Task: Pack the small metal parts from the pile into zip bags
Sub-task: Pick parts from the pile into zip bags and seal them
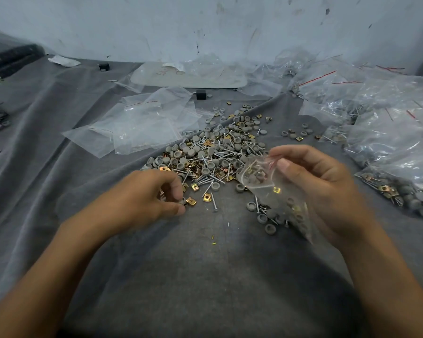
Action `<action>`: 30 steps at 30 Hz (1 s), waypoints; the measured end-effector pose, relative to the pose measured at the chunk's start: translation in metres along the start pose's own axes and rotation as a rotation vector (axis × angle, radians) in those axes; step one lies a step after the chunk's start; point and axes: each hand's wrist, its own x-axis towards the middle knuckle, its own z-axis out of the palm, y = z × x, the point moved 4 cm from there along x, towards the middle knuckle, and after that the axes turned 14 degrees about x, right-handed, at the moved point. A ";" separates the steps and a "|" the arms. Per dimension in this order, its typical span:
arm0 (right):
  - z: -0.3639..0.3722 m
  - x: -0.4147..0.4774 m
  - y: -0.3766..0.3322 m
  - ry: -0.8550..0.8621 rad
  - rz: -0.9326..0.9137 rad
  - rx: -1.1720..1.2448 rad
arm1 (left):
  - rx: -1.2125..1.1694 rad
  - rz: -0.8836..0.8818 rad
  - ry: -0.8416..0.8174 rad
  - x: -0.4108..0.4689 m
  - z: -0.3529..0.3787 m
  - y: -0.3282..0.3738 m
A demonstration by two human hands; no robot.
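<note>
A partly filled zip bag (261,182) was pinched at its mouth by the right hand (325,181), just beside the pile (205,154) of parts on the grey cloth (205,276). A small part (182,202) was pinched by curled fingertips of the left hand (144,196) at the pile's near edge. Empty bags (142,125) were laid beyond the pile

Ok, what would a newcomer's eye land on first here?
The pile of screws, grey caps and gold clips in the middle draws the eye first. At its near edge the left hand pinches a small part, while the right hand holds a partly filled zip bag. Filled bags heap at the right.
</note>
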 end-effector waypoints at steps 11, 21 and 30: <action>0.018 -0.003 0.011 -0.067 0.071 -0.135 | -0.548 0.150 0.168 -0.003 0.001 0.036; 0.020 -0.003 0.011 -0.050 0.067 -0.155 | -0.587 0.140 0.289 0.000 0.000 0.038; 0.011 -0.003 0.004 0.028 0.022 -0.118 | 0.108 0.014 0.346 0.006 0.010 0.028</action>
